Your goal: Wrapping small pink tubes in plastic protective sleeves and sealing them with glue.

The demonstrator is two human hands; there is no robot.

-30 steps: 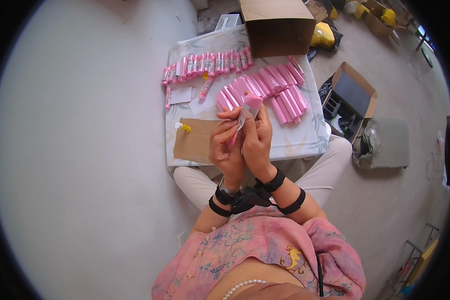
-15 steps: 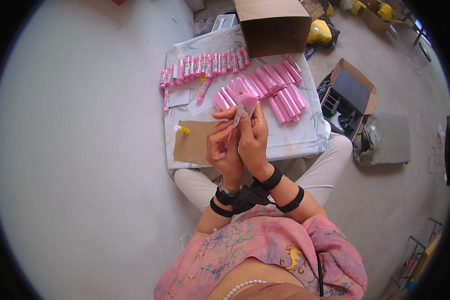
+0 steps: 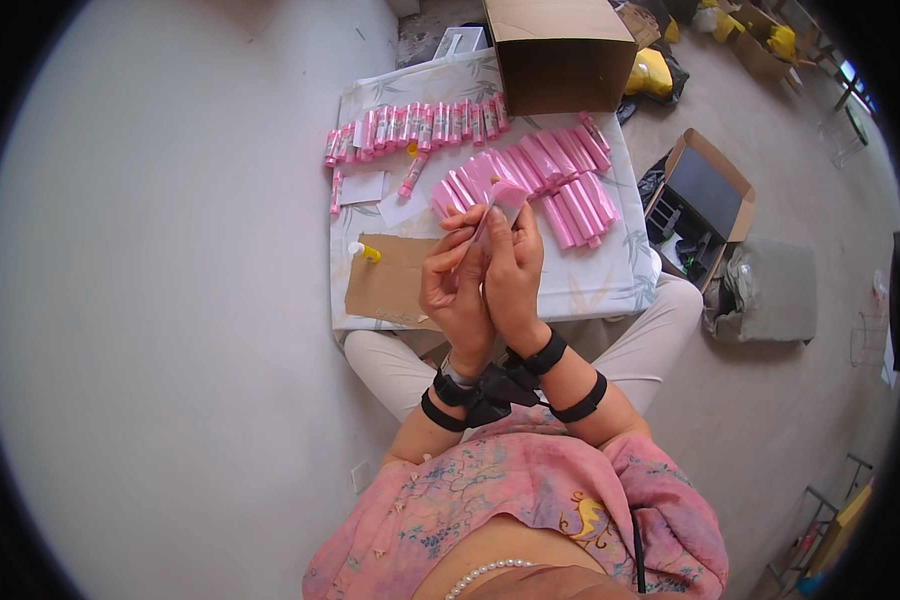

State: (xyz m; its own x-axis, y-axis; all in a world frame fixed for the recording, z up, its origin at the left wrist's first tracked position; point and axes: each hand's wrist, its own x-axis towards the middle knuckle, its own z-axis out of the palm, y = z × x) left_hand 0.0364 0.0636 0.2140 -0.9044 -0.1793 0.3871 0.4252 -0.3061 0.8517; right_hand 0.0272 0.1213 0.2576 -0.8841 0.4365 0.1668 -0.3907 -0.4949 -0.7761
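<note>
Close together above the table's near edge, my left hand [image 3: 454,290] and my right hand [image 3: 513,275] are both closed on one pink-wrapped roll [image 3: 511,192]. Its far end sticks up past my fingertips, while its lower part is hidden in my palms. A pale strip like a label lies along it between my fingers. Just beyond my hands lies a pile of plain pink rolls [image 3: 570,205]. Farther left stands a row of pink rolls with printed labels [image 3: 410,125]. One labelled roll [image 3: 411,177] lies apart, nearer to me.
A glue stick [image 3: 366,252] lies on a brown cardboard sheet [image 3: 388,285] at the near left. White paper sheets [image 3: 365,187] rest beyond it. An open carton [image 3: 562,60] stands at the table's far edge. Right of the table, an open box [image 3: 705,190] and a grey-green bin [image 3: 770,290] sit on the floor.
The fingers of my left hand have curled in closer around the roll, and the label strip now shows less. The whole view has shifted slightly.
</note>
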